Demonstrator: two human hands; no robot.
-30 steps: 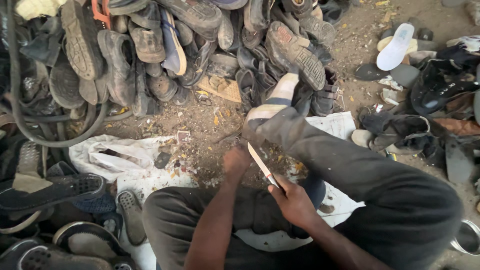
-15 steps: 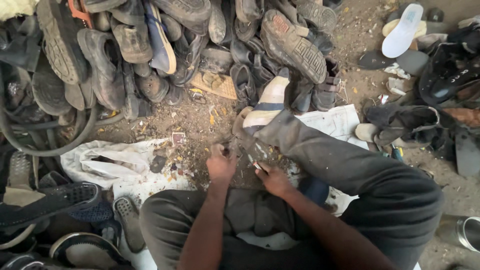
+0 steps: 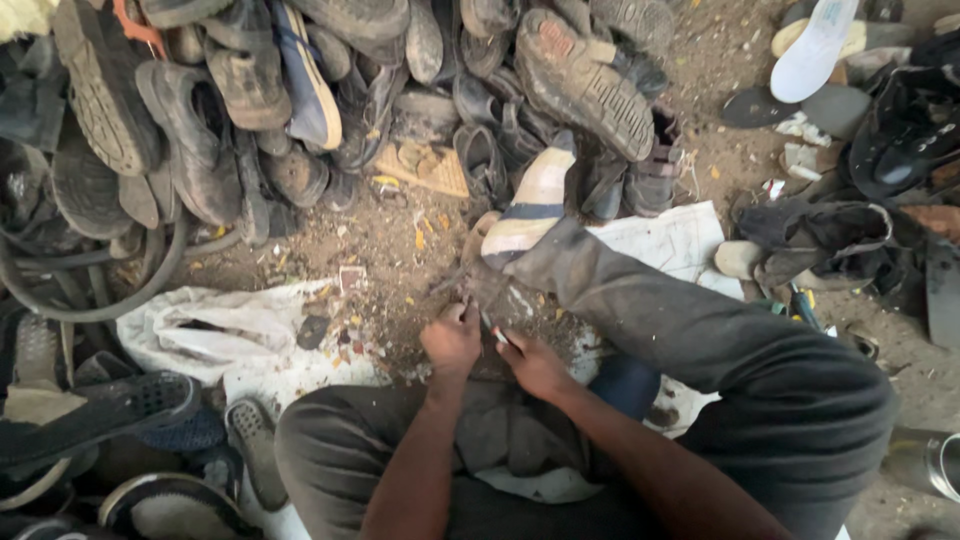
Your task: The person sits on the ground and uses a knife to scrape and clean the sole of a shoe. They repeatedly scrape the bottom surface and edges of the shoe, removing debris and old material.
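Fingers of left hand [image 3: 452, 340] and right hand [image 3: 535, 365] curl around a small dark piece [image 3: 490, 325], trimming unfinished; shoe pile [image 3: 330, 100] waits.

Landmark: pile of worn shoes [image 3: 350, 110], heaped across the top of the ground.
White plastic bag [image 3: 215, 330]: crumpled, soft, white with dirt marks; lies on the ground just below the pile, toward its left half.
White sheet [image 3: 670, 245]: flat, roughly rectangular, white and soiled; spread on the ground below the pile's right end, partly under the person's leg.
Small card scrap [image 3: 351, 277]: tiny square, pale with a reddish edge; on the dirt between pile and bag.
Labels, signs, screens: none seen.
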